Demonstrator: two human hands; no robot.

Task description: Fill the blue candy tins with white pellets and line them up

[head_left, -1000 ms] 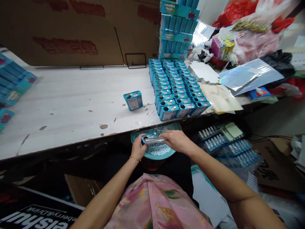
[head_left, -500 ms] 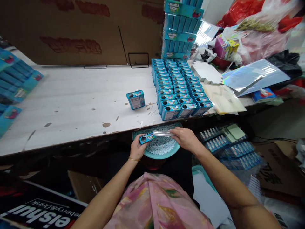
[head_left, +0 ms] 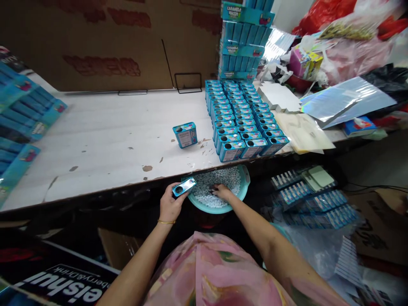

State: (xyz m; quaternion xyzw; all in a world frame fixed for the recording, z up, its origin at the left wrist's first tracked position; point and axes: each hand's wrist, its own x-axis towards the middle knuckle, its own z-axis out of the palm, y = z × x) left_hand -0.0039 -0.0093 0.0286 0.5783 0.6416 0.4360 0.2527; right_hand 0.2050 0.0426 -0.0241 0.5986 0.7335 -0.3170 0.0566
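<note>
My left hand (head_left: 171,203) is closed around a small blue tin (head_left: 184,187), which it tilts at the left rim of the basin. The tin's top has a dark round opening and catches a bright glare. My right hand (head_left: 222,192) reaches into a turquoise basin (head_left: 245,187) of small white pellets (head_left: 228,176). Its fingers are curled and partly sunk among the pellets, so what they hold is hidden. A dark hollow shows at the fingertips. Another blue tin (head_left: 185,135) stands alone on the white table above the basin.
Rows of blue tins (head_left: 242,121) stand on the white table (head_left: 111,136), with stacked display packs (head_left: 242,42) behind them. More packs (head_left: 25,110) are at left. Plastic sheets (head_left: 347,102) and bags lie at right. Packed trays (head_left: 315,195) sit lower right.
My right hand has moved left and down into the pellets; the shiny silver scoop-like piece it held is out of sight. My left hand has shifted left with the tin. The view has moved slightly.
</note>
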